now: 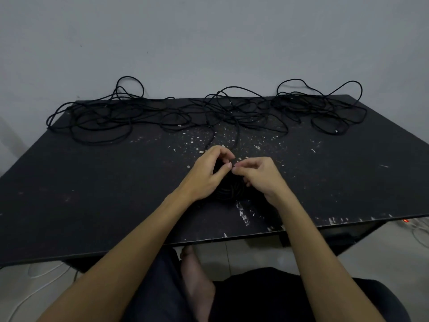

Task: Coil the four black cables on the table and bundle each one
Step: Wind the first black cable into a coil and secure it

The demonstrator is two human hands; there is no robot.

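loose cables (209, 112) along table's (69, 194) far edge, coil (229, 190) near front centre

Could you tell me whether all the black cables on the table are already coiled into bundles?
No, loose black cables sprawl tangled along the far edge of the scuffed black table.

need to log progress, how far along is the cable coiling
Done: nothing looks finished; no bundled cable lies apart on the table. In hand: the left hand and right hand hold a coil, two strands running back to the loose cables. Left: those tangled piles along the far edge.
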